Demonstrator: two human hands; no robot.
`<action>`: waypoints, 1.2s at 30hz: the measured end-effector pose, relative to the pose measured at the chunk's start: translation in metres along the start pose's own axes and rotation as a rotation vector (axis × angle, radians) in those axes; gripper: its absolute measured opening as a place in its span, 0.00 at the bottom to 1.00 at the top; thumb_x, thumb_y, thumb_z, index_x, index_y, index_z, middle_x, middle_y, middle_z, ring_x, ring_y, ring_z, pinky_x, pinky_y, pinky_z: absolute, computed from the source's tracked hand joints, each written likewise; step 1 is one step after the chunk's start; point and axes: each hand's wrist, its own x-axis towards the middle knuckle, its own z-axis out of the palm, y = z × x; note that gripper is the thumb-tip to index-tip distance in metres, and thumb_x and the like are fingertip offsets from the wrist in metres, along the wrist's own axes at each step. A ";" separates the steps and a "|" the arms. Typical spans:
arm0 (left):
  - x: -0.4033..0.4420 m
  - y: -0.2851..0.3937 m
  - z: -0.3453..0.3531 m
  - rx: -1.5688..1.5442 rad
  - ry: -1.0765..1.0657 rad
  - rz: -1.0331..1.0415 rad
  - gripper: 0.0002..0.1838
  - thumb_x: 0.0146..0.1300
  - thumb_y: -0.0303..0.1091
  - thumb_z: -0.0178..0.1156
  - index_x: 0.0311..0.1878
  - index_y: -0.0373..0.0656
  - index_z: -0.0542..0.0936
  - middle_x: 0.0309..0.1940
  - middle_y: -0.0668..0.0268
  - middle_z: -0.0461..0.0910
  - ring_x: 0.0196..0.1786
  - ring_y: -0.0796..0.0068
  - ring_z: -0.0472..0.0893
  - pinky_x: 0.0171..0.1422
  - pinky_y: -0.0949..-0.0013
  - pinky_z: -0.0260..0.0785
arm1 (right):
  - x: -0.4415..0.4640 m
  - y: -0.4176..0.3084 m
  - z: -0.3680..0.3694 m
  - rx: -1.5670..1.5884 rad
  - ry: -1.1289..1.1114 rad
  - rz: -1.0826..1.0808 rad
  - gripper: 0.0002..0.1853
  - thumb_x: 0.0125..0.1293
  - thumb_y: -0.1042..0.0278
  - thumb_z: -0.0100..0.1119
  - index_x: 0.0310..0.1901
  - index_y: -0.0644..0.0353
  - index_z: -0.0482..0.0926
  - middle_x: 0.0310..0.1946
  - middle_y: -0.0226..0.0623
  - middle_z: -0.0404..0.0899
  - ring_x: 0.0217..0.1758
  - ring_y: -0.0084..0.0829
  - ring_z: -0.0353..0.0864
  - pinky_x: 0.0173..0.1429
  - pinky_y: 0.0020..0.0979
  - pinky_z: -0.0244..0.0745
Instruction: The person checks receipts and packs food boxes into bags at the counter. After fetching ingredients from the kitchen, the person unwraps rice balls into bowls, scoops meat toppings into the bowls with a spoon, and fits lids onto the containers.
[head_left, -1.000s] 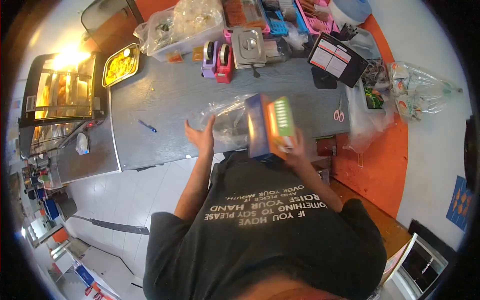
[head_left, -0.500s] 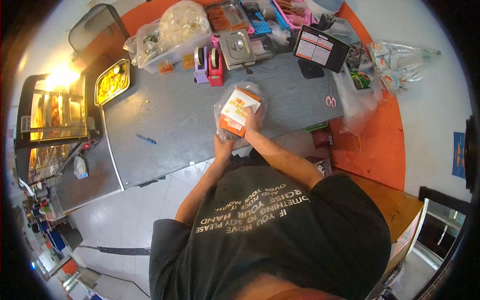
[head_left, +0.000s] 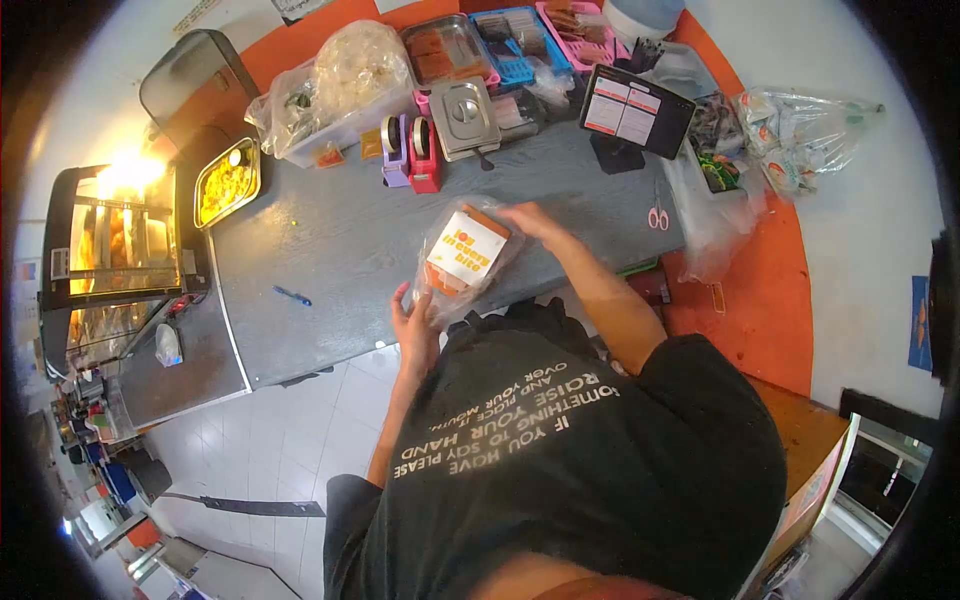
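- We see the white-and-orange box point(head_left: 468, 247), clear plastic point(head_left: 428, 258) around it, near the table's point(head_left: 340, 235) front edge.
- Our left grip point(head_left: 414, 325) is at the plastic's near left side, fingers apart.
- Our right grip point(head_left: 536, 219) is at its far right; we cannot tell how its fingers close.
- Scissors point(head_left: 657, 217) lie near the table's right edge.

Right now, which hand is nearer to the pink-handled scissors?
Right. The right hand is left of the scissors; the left hand is farther left, beyond the plastic-wrapped box.
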 end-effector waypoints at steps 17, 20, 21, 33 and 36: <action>-0.038 0.047 0.039 -0.314 -0.053 0.233 0.17 0.67 0.39 0.58 0.54 0.40 0.76 0.44 0.66 0.80 0.49 0.71 0.77 0.57 0.65 0.66 | -0.039 -0.080 -0.030 0.249 -0.113 -0.547 0.15 0.52 0.64 0.73 0.31 0.60 0.75 0.23 0.25 0.70 0.29 0.22 0.70 0.35 0.29 0.66; -0.047 0.076 0.064 -0.162 -0.105 0.327 0.22 0.68 0.38 0.57 0.59 0.34 0.74 0.47 0.62 0.80 0.52 0.69 0.78 0.62 0.62 0.66 | -0.088 -0.118 -0.040 -0.215 -0.192 -0.919 0.11 0.55 0.75 0.65 0.38 0.60 0.74 0.30 0.33 0.73 0.33 0.30 0.75 0.38 0.33 0.69; -0.051 0.080 0.062 -0.007 -0.242 0.348 0.23 0.69 0.37 0.57 0.61 0.31 0.73 0.47 0.59 0.81 0.51 0.69 0.79 0.62 0.62 0.67 | -0.096 -0.125 -0.039 -0.211 -0.211 -0.918 0.11 0.55 0.75 0.65 0.38 0.60 0.74 0.30 0.33 0.73 0.33 0.30 0.75 0.38 0.33 0.69; -0.020 0.147 0.011 0.125 -0.357 0.207 0.15 0.68 0.36 0.58 0.48 0.31 0.79 0.35 0.61 0.83 0.39 0.75 0.80 0.49 0.69 0.70 | -0.134 -0.154 0.015 -0.474 0.275 -0.947 0.11 0.56 0.83 0.52 0.42 0.62 0.73 0.39 0.45 0.71 0.39 0.48 0.76 0.42 0.42 0.72; -0.012 0.152 -0.006 0.212 -0.291 0.264 0.13 0.68 0.34 0.58 0.48 0.33 0.80 0.35 0.62 0.83 0.40 0.76 0.79 0.49 0.69 0.69 | -0.146 -0.163 0.018 -0.350 0.394 -1.032 0.12 0.55 0.83 0.52 0.41 0.62 0.74 0.38 0.43 0.71 0.37 0.47 0.76 0.40 0.40 0.72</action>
